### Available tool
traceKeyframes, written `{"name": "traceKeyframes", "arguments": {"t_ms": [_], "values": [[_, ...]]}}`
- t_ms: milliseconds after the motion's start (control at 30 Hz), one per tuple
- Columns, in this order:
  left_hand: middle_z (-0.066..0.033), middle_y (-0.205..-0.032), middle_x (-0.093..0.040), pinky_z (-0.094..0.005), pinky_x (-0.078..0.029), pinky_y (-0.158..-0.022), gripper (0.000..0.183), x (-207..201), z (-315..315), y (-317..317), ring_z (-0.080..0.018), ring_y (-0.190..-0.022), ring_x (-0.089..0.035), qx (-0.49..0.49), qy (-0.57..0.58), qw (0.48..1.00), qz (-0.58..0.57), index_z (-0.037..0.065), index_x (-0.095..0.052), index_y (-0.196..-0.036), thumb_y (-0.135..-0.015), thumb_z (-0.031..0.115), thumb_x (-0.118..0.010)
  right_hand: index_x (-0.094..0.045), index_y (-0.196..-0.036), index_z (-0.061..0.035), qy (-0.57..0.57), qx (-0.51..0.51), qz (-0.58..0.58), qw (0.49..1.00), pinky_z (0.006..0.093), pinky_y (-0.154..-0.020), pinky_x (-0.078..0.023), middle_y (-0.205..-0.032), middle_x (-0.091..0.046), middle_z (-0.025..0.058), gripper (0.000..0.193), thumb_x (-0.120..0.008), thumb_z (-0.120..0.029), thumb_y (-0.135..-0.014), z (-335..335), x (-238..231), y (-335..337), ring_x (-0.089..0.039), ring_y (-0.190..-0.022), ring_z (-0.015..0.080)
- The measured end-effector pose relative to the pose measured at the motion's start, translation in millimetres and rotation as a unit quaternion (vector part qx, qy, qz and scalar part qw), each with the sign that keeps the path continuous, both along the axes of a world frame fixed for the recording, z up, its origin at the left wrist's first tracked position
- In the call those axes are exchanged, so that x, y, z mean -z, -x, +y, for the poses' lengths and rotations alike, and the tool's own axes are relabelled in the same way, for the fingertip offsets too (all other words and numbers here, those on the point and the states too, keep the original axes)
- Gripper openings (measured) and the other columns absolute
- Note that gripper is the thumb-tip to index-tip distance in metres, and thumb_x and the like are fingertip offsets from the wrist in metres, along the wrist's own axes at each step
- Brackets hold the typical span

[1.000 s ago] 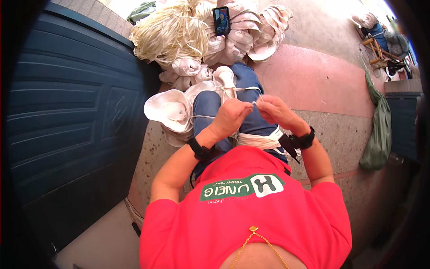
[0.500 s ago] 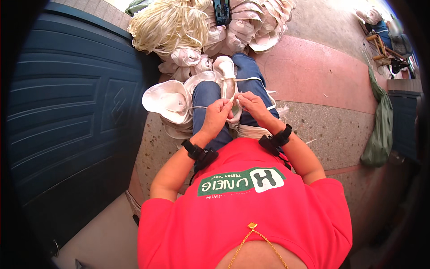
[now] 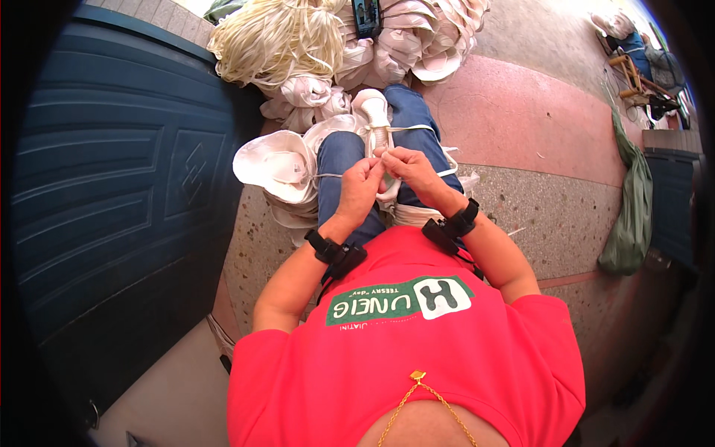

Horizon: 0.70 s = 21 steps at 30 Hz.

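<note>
A white shoe upper (image 3: 372, 108) stands lengthwise between my knees, its lower part covered by my hands. A white lace (image 3: 411, 128) runs from it over the right knee and loops back near my right wrist. My left hand (image 3: 360, 185) is closed in a pinch over the upper's near part. Against it, my right hand (image 3: 414, 170) pinches too, the fingertips of both hands meeting. The lace seems to pass between these fingertips, though the fingers hide most of it there. Beside my left knee lies a stack of white uppers (image 3: 277, 165).
A heap of pale laces (image 3: 279, 45) and bundled white uppers (image 3: 406, 45) lie beyond my knees, with a phone (image 3: 366, 18) among them. A dark blue panelled door (image 3: 119, 186) borders the left. At right hang a green sack (image 3: 629, 223) and, farther off, a wooden-framed seat (image 3: 629, 78).
My right hand has shifted left and slightly up, so that its fingertips now meet those of my left hand. Both hands stay over the shoe upper. The lace end that showed between them is now covered.
</note>
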<state>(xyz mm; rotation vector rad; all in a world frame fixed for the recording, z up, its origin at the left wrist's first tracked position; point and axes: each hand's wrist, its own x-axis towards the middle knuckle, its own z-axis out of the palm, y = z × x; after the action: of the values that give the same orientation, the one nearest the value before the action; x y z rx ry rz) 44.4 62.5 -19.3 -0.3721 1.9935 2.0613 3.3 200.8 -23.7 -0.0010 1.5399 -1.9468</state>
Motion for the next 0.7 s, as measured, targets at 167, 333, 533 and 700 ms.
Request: {"name": "traceKeyframes", "arguments": {"t_ms": [167, 333, 533, 700], "values": [[0.0027, -0.060, -0.051, -0.0178, -0.034, -0.049, 0.024, -4, 0, 1, -0.0030, -0.054, -0.044, 0.017, 0.026, 1.000, 0.006, 0.000, -0.059, -0.087, -0.088, 0.023, -0.053, -0.058, -0.105, 0.0013, 0.007, 0.005, -0.028, 1.000, 0.0174, -0.058, -0.035, -0.069, -0.050, -0.0063, 0.029, -0.051, -0.021, -0.089, 0, 4, 0, -0.041, -0.063, 0.0028], [0.0023, -0.062, -0.053, -0.0174, -0.037, -0.052, 0.024, 0, -4, -2, -0.0034, -0.056, -0.046, 0.045, 0.040, 0.998, -0.018, 0.000, -0.059, -0.088, -0.088, 0.023, -0.053, -0.061, -0.099, 0.0002, -0.005, -0.005, -0.036, 0.999, 0.0178, -0.057, -0.034, -0.071, -0.052, -0.0056, 0.026, -0.053, -0.022, -0.087, 1, 5, -1, -0.040, -0.062, 0.0029], [-0.0076, -0.087, -0.060, -0.0248, -0.044, -0.069, 0.019, 31, -34, 19, -0.0135, -0.077, -0.056, 0.098, 0.260, 0.944, 0.180, -0.002, -0.058, -0.097, -0.084, 0.010, -0.051, -0.062, -0.087, -0.0019, -0.006, -0.003, 0.092, 0.996, 0.0174, -0.058, -0.036, -0.075, -0.057, -0.0026, 0.022, -0.055, -0.022, -0.086, 8, 10, -4, -0.047, -0.067, 0.0025], [-0.0147, -0.089, -0.058, -0.0372, -0.042, -0.077, 0.017, 33, -41, 74, -0.0307, -0.087, -0.053, 0.106, 0.324, 0.921, 0.190, 0.002, -0.060, -0.090, -0.075, 0.009, -0.056, -0.062, -0.083, -0.0018, 0.018, -0.010, 0.031, 0.999, 0.0180, -0.057, -0.038, -0.071, -0.058, -0.0016, 0.021, -0.055, -0.022, -0.086, 12, 8, -8, -0.049, -0.065, 0.0032]]}}
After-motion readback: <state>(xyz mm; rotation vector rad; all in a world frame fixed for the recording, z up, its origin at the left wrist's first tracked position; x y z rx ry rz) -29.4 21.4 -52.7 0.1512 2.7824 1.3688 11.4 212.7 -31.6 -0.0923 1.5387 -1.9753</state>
